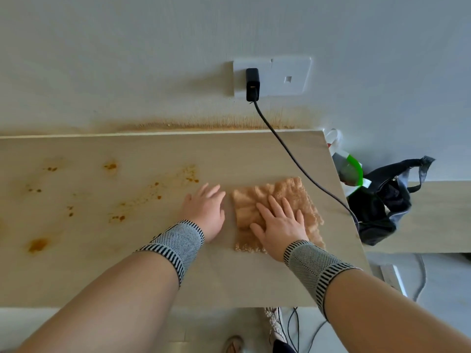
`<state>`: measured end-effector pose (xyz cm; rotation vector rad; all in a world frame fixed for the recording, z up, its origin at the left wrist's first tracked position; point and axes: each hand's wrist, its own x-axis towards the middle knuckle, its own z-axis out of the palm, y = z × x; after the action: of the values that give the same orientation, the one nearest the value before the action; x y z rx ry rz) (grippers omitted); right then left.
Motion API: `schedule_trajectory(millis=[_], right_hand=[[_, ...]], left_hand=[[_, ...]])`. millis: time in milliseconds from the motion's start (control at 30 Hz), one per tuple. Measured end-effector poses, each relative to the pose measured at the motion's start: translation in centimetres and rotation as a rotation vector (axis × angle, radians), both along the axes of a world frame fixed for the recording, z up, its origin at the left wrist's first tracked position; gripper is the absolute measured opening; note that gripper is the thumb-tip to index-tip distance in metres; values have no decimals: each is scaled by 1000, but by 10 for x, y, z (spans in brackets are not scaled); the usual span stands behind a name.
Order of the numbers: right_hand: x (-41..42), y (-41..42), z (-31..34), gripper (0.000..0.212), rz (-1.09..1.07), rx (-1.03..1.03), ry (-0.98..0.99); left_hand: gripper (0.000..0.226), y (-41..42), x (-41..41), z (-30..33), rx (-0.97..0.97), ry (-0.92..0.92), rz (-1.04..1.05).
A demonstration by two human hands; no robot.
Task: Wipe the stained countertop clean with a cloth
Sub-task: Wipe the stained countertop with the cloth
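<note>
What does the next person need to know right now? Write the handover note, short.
Right hand: flat, fingers straight, pressing on the tan cloth.
Left hand: flat on the bare countertop, just left of the cloth, holding nothing.
Cloth: spread near the countertop's right end, beside a black charger cable that crosses the surface.
Done: cloth laid out; no wiped patch can be told.
Left: all the orange stains lie left of the hands, untouched, from the middle out to the left end. Wipe leftward across them. More orange staining runs along the wall at the back edge.
</note>
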<state>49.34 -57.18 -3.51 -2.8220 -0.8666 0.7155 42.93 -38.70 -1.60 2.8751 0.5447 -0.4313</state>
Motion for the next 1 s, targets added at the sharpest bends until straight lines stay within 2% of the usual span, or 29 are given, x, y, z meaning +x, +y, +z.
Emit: schedule_trajectory(millis=[133,267,333,467,533,633,733,800,933,1000], right_hand=[[29,13,-4,65,-204,-28,-158],[41,39,-16,75,-267,8,-108],[43,58,-20,74,-188,34,-110],[49,101,-18,63,118,100,-96],[56,104,-20,60,141,119,-110],[75,83,-22,62,-188,108,-187],[96,75,-22,70,-448,52,-120],[100,83,-22,68,-409,71,-116],[103,110,-20,59,-72,139,-137],[112,120,-19,57,-40,134,-138]], left_hand=[[59,22,5,-9,88,141,29],[59,39,20,-18,59,152,82],[60,47,30,-20,52,139,95],[63,55,47,-23,20,118,118],[61,55,54,-22,40,116,98],[60,51,64,-22,41,145,73],[60,49,70,-21,24,137,74],[58,49,72,-21,-3,100,95],[54,52,77,-17,7,68,108],[50,57,84,-13,13,50,130]])
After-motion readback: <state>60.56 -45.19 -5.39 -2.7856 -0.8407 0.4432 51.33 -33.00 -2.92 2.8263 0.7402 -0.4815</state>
